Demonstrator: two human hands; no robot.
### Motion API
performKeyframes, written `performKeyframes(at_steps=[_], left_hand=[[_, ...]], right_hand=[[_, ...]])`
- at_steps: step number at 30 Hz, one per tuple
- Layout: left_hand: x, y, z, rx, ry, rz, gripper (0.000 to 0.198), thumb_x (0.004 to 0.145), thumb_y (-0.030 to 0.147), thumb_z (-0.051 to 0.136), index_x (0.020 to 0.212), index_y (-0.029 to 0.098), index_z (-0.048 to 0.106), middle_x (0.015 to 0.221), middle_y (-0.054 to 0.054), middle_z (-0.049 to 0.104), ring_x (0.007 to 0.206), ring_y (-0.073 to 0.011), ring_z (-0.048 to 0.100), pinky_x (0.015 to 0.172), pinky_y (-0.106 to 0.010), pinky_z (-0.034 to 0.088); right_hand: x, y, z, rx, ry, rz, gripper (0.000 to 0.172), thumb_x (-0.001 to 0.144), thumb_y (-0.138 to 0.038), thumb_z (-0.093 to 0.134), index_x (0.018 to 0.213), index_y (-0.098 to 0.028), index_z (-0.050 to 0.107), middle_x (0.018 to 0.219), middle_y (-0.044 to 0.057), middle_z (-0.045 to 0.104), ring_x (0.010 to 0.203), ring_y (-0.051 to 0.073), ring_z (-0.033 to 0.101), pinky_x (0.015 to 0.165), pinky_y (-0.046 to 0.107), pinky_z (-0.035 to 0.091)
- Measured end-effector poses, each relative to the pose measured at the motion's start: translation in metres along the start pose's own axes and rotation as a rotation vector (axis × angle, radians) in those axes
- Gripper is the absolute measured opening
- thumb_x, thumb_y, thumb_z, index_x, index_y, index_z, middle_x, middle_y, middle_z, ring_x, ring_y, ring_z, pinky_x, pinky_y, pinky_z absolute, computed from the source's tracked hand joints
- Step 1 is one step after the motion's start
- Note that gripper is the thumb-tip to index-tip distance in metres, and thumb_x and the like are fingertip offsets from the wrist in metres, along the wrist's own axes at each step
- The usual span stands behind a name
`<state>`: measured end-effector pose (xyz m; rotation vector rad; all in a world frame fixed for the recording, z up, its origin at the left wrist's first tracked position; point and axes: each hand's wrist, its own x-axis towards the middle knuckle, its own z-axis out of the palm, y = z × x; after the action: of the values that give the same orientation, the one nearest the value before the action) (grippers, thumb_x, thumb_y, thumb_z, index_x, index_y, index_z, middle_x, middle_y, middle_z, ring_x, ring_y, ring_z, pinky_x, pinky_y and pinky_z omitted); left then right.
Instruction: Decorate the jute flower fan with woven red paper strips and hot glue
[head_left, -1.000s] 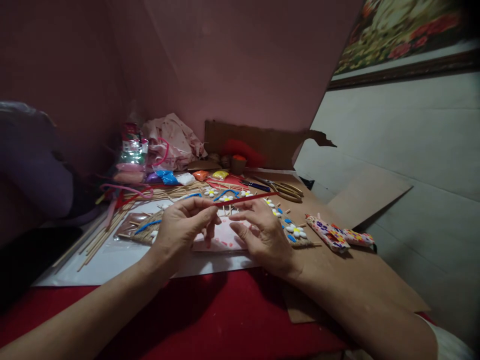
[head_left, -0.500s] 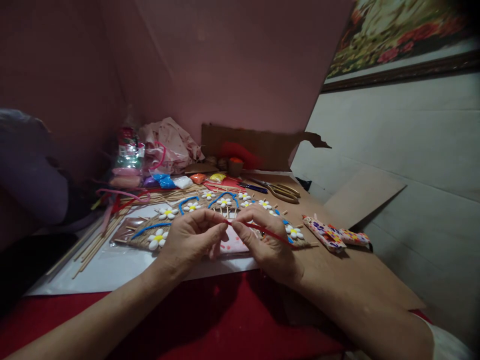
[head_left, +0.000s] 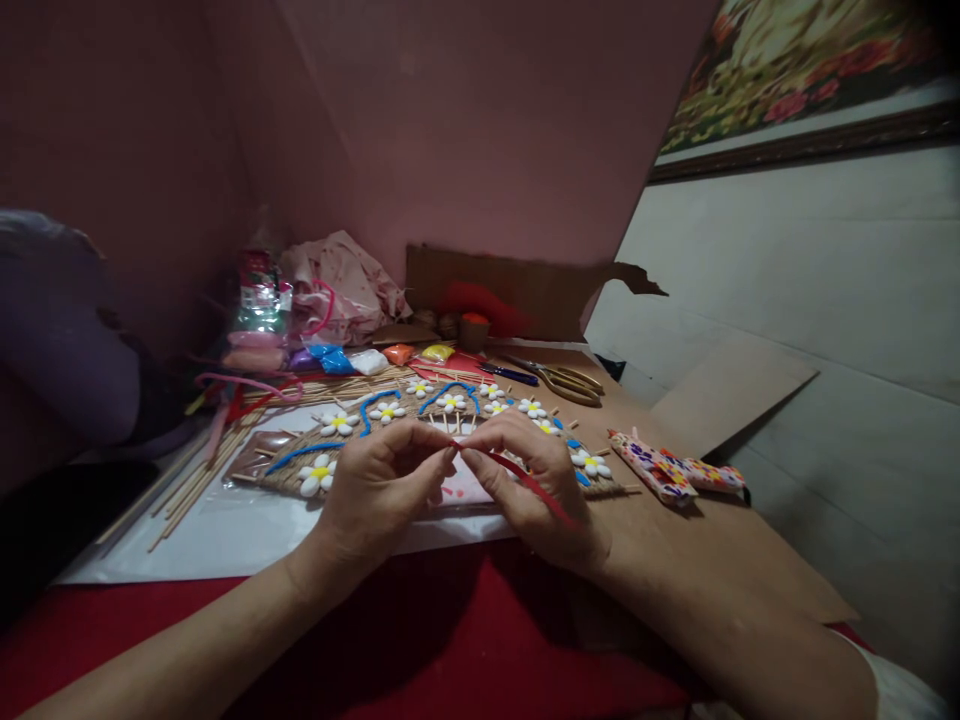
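red pipe cleaner (head_left: 534, 487): held just above the tabletop, in front of the person, between both hands. its near end sits where the two sets of fingertips meet; the rest runs down and right along the right hand's fingers, free end near the wrist.

left hand (head_left: 379, 492): thumb and forefinger pinched on the end of the red pipe cleaner, other fingers curled under.

right hand (head_left: 534, 478): thumb and forefinger pinched on the same strand, tips touching or nearly touching those of the left hand; which one cannot be told.

directly beneath the hands: a pale pink piece (head_left: 471, 490), partly hidden. behind it a woven brown panel (head_left: 289, 470) carrying white flowers (head_left: 337, 423) with yellow centres and curved blue strands (head_left: 373, 403); short stick ends poke out of its edges.

the panel lies on a white sheet (head_left: 225, 540); loose thin sticks (head_left: 196, 475) lie on the sheet's left part. red cloth (head_left: 420, 630) covers the near tabletop.

right of the hands: brown cardboard (head_left: 712, 545), with a small bright patterned piece (head_left: 667, 470) lying on it.

farther back: scissors (head_left: 564, 381) with pale handles, a row of small coloured packets (head_left: 352, 358), a crumpled pink cloth (head_left: 341, 280), a torn cardboard strip (head_left: 525, 285) propped against the wall.
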<state>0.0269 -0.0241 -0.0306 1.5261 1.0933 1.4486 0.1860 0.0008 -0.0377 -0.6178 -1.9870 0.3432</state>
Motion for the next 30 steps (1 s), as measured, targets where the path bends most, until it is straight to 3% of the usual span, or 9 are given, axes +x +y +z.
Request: performKeyframes(at_steps=[14, 21, 30], left_hand=[[-0.004, -0.008, -0.001, 0.222, -0.001, 0.132, 0.008, 0.078, 0.023, 0.060, 0.076, 0.016, 0.065, 0.058, 0.001, 0.062, 0.046, -0.0096, 0.056, 0.043, -0.019, 0.045], [-0.009, -0.010, -0.001, 0.459, 0.060, 0.282, 0.007, 0.078, 0.019, 0.058, 0.079, 0.018, 0.065, 0.063, -0.001, 0.065, 0.051, -0.0121, 0.060, 0.049, -0.022, 0.047], [-0.011, -0.011, 0.004, 0.527, 0.138, 0.313, 0.008, 0.078, 0.018, 0.058, 0.080, 0.017, 0.066, 0.064, -0.001, 0.068, 0.050, -0.0129, 0.062, 0.053, -0.024, 0.049]], right_hand=[[-0.002, -0.001, 0.001, -0.079, 0.003, 0.008, 0.008, 0.086, -0.020, 0.055, 0.085, -0.019, 0.063, 0.076, 0.002, 0.062, 0.075, 0.016, 0.055, 0.071, 0.032, 0.044], [-0.005, -0.001, 0.001, -0.179, -0.011, -0.108, 0.009, 0.085, -0.016, 0.054, 0.089, -0.018, 0.062, 0.080, 0.004, 0.064, 0.077, 0.018, 0.056, 0.073, 0.034, 0.045], [-0.008, -0.002, 0.004, -0.165, 0.000, -0.129, 0.016, 0.084, -0.013, 0.054, 0.096, -0.019, 0.063, 0.086, 0.005, 0.068, 0.082, 0.018, 0.059, 0.076, 0.035, 0.048]])
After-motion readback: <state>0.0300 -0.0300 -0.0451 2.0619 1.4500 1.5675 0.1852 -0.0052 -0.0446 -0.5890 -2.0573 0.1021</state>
